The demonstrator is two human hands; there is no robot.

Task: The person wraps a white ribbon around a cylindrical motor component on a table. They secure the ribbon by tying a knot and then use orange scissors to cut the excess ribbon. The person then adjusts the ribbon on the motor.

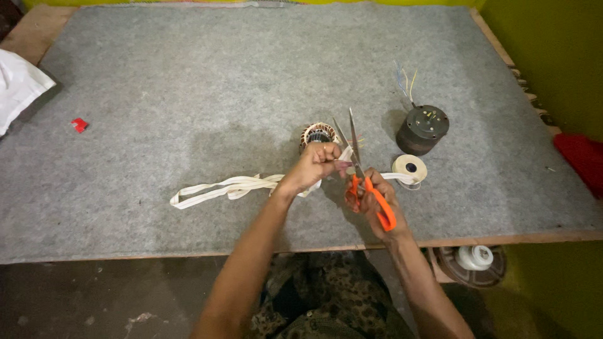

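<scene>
A grey felt-covered counter (188,94) with wooden edges stands against yellow-green walls. Near its front edge, the left hand (313,166) pinches a flat cream tape (226,186) closed between its fingers. The right hand (377,201) is closed through orange-handled scissors (364,182), their metal blades parted around the tape. A copper-wound stator (318,134) sits just behind.

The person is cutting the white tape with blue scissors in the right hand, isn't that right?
Not quite: the scissors have orange handles, not blue. The head view shows the right hand gripping them with the blades open and pointing up, while the left hand pinches the white tape beside the blades.
</scene>
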